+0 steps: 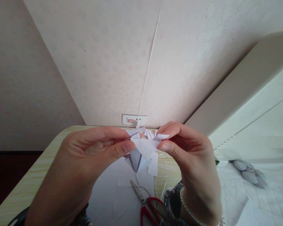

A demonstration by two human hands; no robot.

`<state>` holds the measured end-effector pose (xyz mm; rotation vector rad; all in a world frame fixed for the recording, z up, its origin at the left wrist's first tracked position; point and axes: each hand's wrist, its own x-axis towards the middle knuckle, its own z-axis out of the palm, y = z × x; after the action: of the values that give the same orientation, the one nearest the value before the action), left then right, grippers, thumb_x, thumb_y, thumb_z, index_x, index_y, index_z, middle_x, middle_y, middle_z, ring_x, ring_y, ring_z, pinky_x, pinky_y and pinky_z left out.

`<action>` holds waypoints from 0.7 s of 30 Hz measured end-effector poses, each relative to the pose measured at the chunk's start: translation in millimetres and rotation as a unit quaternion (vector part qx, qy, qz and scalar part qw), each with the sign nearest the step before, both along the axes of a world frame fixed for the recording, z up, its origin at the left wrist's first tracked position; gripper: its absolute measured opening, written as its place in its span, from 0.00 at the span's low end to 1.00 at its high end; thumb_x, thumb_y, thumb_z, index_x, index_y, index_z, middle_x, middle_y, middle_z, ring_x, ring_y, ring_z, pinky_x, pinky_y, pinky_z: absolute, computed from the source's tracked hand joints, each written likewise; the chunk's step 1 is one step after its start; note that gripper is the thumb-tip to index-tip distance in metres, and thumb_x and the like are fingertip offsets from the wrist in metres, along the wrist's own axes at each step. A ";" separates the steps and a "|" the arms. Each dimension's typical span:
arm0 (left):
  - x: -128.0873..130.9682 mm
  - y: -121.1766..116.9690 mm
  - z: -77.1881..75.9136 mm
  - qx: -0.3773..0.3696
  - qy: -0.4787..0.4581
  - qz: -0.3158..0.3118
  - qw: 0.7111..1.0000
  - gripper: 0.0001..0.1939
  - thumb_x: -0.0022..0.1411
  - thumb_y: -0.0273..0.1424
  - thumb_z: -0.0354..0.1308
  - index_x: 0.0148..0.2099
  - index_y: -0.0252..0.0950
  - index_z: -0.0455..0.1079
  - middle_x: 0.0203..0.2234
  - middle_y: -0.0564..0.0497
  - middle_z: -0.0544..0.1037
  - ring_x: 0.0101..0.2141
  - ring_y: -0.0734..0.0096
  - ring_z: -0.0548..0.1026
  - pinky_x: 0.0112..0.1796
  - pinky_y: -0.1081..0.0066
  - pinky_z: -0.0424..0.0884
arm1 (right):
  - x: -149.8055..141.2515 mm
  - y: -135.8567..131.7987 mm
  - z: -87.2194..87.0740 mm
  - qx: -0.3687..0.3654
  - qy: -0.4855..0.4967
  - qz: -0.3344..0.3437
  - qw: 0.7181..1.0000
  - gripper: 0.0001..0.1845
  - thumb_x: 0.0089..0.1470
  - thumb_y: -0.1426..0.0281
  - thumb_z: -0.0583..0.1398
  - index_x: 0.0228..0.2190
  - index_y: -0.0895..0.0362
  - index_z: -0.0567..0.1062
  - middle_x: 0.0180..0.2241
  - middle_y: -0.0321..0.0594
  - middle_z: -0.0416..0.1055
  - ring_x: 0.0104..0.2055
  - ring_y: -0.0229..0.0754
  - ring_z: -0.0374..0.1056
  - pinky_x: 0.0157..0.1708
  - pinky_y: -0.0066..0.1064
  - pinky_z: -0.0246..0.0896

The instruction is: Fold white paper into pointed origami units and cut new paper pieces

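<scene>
Between both hands, above the table, is a small piece of folded white paper (146,147) with several creased flaps. My left hand (103,147) pinches its left side between thumb and fingers. On the opposite side my right hand (182,141) grips a raised flap with thumb and forefinger. Below and behind it shows another pale folded paper shape (137,160) with pointed corners; whether it touches the held piece I cannot tell. Scissors with red handles (143,201) lie partly spread on white paper sheets (108,191) beneath my hands.
The wood-grain table (68,144) meets the wall, where a socket (134,120) holds a white plug. Thin paper strips (164,188) and a small paper piece (152,166) lie right of the sheets. A white bed surface (269,201) stands at the right.
</scene>
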<state>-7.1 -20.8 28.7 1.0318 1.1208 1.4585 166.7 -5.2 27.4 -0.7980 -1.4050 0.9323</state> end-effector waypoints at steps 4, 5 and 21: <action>-0.9 0.5 0.9 0.013 0.007 -0.020 1.000 0.10 0.43 0.25 0.74 0.24 0.49 0.82 0.19 0.62 0.83 0.21 0.75 0.80 0.23 0.83 0.76 | 1.6 -1.7 1.3 -0.033 -0.001 0.004 0.999 0.08 0.43 0.72 0.73 0.22 0.54 0.78 0.23 0.31 0.76 0.27 0.35 0.71 0.28 0.26 0.66; -1.3 0.7 0.9 0.011 0.017 -0.023 1.000 0.09 0.44 0.26 0.73 0.24 0.48 0.82 0.19 0.61 0.83 0.21 0.75 0.80 0.23 0.83 0.76 | 2.1 -2.1 1.4 -0.041 -0.002 0.008 0.999 0.08 0.43 0.72 0.73 0.22 0.54 0.78 0.23 0.31 0.76 0.27 0.36 0.71 0.28 0.26 0.66; -5.1 0.2 -5.2 0.038 0.083 -0.026 0.995 0.05 0.49 0.32 0.72 0.25 0.49 0.82 0.20 0.61 0.83 0.21 0.74 0.79 0.22 0.81 0.73 | 3.9 -13.7 6.3 -0.066 -0.075 -0.018 0.995 0.09 0.49 0.69 0.70 0.22 0.54 0.76 0.24 0.32 0.74 0.29 0.38 0.68 0.29 0.29 0.61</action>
<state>-12.2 -20.6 23.5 1.2457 1.1542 1.4038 170.6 -18.9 33.7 -1.0063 -1.4653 0.9612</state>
